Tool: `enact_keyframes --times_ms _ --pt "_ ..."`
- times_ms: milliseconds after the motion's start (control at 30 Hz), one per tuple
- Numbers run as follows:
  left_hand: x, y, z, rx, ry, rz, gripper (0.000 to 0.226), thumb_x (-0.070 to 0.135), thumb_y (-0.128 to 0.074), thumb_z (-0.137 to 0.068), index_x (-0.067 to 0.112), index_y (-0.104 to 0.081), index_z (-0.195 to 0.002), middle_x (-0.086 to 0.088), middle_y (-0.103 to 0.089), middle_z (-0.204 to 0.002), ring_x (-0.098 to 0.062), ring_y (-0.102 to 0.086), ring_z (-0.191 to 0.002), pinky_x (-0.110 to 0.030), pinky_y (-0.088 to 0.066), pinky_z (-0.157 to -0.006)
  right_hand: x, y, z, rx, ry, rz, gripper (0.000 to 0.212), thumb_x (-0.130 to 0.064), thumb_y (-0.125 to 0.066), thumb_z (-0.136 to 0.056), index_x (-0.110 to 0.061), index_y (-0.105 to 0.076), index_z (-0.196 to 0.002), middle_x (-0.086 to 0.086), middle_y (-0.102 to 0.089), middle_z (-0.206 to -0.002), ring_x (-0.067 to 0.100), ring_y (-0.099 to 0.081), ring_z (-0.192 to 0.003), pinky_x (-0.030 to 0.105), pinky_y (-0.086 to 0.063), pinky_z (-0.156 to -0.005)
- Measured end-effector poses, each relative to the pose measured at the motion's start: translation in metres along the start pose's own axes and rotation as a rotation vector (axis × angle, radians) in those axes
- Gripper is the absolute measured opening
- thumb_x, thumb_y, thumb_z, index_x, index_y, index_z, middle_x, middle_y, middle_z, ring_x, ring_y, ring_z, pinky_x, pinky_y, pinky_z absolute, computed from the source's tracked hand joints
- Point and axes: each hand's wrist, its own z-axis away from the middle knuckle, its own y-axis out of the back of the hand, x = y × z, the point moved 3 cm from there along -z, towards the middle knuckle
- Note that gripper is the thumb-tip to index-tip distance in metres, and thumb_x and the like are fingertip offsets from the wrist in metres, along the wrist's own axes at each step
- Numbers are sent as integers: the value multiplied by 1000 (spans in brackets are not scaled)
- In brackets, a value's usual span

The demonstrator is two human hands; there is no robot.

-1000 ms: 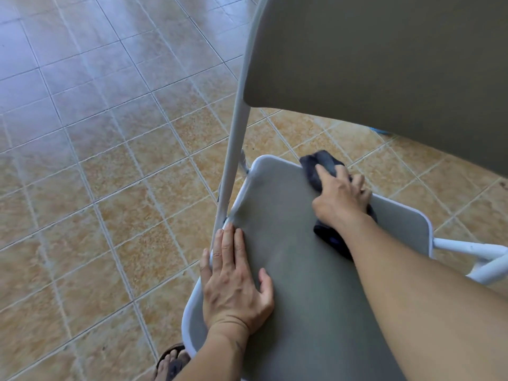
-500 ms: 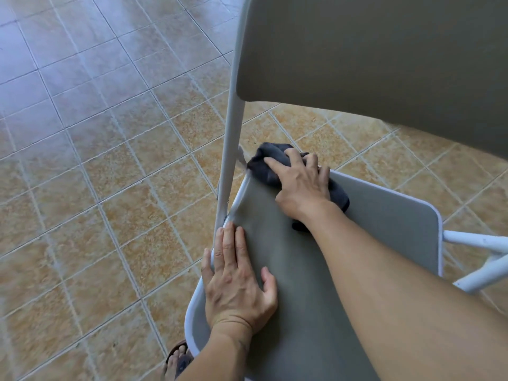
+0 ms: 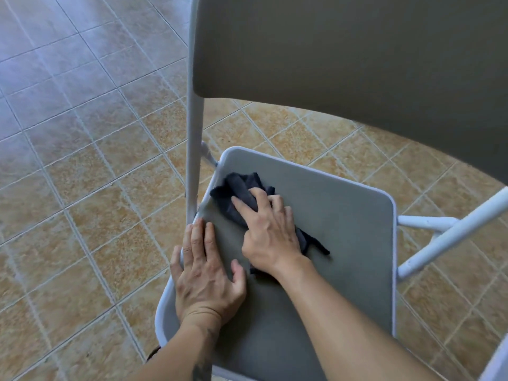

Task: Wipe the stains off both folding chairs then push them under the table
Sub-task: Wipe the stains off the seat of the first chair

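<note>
A grey folding chair with a white metal frame fills the view, its seat [image 3: 343,243] below me and its backrest [image 3: 343,56] rising at the top right. My right hand [image 3: 270,233] presses a dark blue cloth [image 3: 239,188] onto the far left part of the seat, fingers closed over it. My left hand [image 3: 204,273] lies flat on the seat's left edge, fingers spread, next to the frame's upright tube [image 3: 193,149]. No stains show on the visible seat. The second chair and the table are out of view.
Tan and grey floor tiles [image 3: 82,188] spread to the left and beyond the chair. White frame tubes [image 3: 450,235] stick out at the seat's right side. A sandalled foot [image 3: 154,353] shows just left of the seat's near corner.
My right hand dragged the cloth from the far middle of the seat to its far left corner, then back toward me along the left side. My left hand stayed put.
</note>
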Motion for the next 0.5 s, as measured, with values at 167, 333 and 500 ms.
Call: enact_keyframes --times_ms 167,333,500 --pt "2 2 0 8 1 -14 84 48 -46 -73 8 -33 -147 -8 -27 -158 -25 -22 -148 -52 -23 -117 86 5 45 132 -256 36 75 -18 -42 -73 -39 -41 -144 1 -31 -153 31 -35 -123 48 -37 -95" --pt "5 5 1 16 7 -17 84 48 -44 -73 9 -32 -146 -11 -29 -157 -28 -25 -146 -52 -23 -117 129 11 79 240 -684 6 71 -12 -53 -79 -35 -41 -146 2 -31 -151 33 -36 -119 47 -34 -98" --pt "7 6 2 12 10 -35 84 46 -45 -72 9 -31 -146 -12 -28 -157 -30 -25 -146 -52 -21 -117 80 9 75 217 -667 -136 68 -19 -48 -74 -36 -47 -139 1 -36 -142 35 -39 -112 47 -39 -94"
